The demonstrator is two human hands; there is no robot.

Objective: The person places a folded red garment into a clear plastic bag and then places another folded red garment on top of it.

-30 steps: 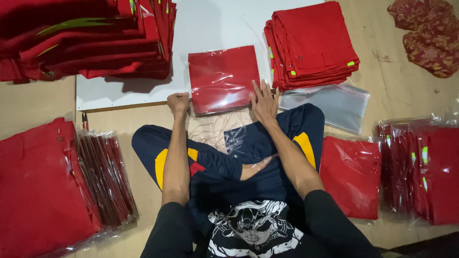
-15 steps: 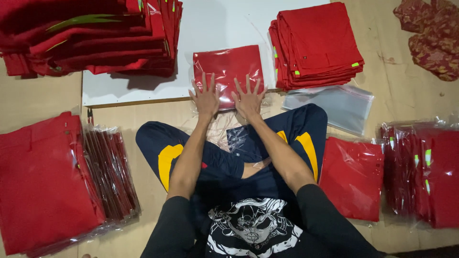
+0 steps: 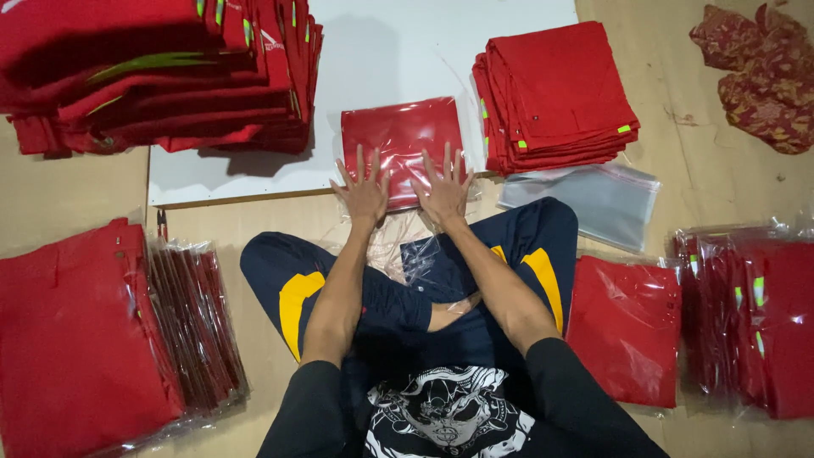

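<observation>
A folded red garment inside a clear plastic bag lies on the white board in front of me. My left hand and my right hand both rest flat on the bag's near edge, fingers spread, side by side and almost touching. The bag's loose open end trails over my crossed legs. Neither hand grips anything.
A tall stack of red folded garments stands at the back left, a smaller stack at the back right. Empty clear bags lie beside my right knee. Bagged red garments sit at left and right. A patterned cloth lies far right.
Both hands have come together from the bag's outer corners to its middle near edge and now lie flat with fingers spread. The bagged garment stays in place.
</observation>
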